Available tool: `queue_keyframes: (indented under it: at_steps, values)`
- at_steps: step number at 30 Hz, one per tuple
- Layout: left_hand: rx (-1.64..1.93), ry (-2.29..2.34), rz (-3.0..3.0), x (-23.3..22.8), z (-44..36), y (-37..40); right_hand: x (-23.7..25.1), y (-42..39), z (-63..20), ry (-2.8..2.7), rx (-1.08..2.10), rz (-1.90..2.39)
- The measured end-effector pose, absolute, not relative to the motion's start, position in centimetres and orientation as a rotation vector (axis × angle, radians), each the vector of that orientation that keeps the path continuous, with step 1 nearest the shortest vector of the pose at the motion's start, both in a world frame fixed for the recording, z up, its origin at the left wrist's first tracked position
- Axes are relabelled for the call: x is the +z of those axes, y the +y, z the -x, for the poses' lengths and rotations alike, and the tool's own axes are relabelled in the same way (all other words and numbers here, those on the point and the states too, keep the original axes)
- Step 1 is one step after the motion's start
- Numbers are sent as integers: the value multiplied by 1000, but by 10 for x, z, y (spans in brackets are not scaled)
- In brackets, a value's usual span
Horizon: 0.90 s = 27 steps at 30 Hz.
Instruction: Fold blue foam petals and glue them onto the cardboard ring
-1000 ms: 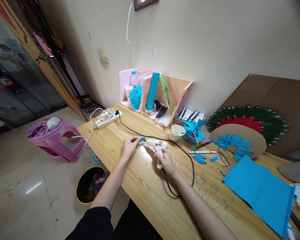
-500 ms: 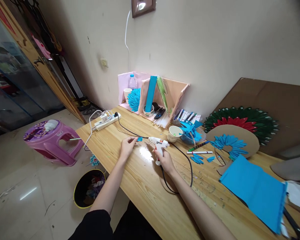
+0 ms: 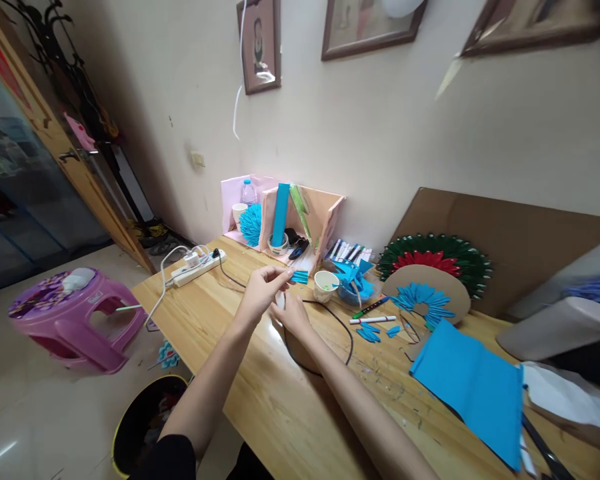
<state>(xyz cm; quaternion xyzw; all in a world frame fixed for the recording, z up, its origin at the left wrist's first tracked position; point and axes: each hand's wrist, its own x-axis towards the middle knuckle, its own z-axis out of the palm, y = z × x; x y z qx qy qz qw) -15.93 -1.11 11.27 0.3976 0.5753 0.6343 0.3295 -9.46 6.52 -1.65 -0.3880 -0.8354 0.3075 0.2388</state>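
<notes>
Blue paper strip [image 3: 300, 276] sits pinched in the left hand [image 3: 263, 293] above the counter's [image 3: 260, 400] far edge, right hand [image 3: 293, 313] curled below it, grip unclear; cardboard disc [image 3: 425, 293] only partly petalled.

Pink stool [image 3: 65, 313] on floor at left, power strip [image 3: 199, 265] on table [image 3: 260, 400], paper cup [image 3: 325, 285] nr markers [image 3: 347, 251]

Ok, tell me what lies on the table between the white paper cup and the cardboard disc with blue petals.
In the head view, a clear bowl of blue paper pieces sits between the paper cup and the cardboard disc.
</notes>
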Motion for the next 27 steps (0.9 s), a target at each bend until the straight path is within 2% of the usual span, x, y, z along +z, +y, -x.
queue_keyframes:
  at_steps: [3,7,11,17,27]
  values:
    - [1596,1401,-1128,130,137,7,12,78,51,-2284,815,985]
    - [1479,1278,-1268,144,106,30,69,89,-41,-1903,797,789]
    - [1361,1205,-1307,150,71,49,106,76,-116,-1783,571,756]
    - [1226,1126,-1356,144,33,65,114,68,-148,-1902,250,752]
    - [1222,1133,-1344,138,33,71,112,71,-145,-1884,201,738]
